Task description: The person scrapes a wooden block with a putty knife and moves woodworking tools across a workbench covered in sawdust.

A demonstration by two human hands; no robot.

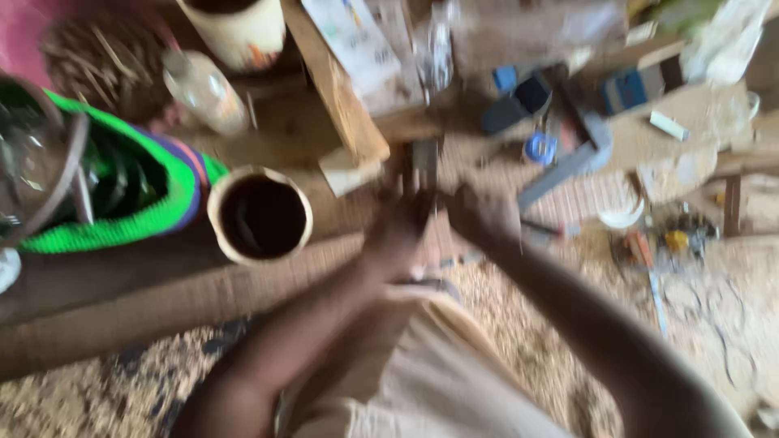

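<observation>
Head view: both hands (442, 219) clasped around a blurred flat wooden piece (423, 158), hollow bamboo cylinder (260, 215) beside, sawdust-strewn floor (519, 324) beneath.

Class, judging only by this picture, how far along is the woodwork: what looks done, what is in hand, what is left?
Done: sawdust covers the floor, and a hollow bamboo cup stands finished-looking. In hand: the left hand and right hand close together around a small piece, too blurred to identify. Left: cannot be judged; tools lie scattered nearby.

blurred upright grey piece (423, 162) between hands
</observation>
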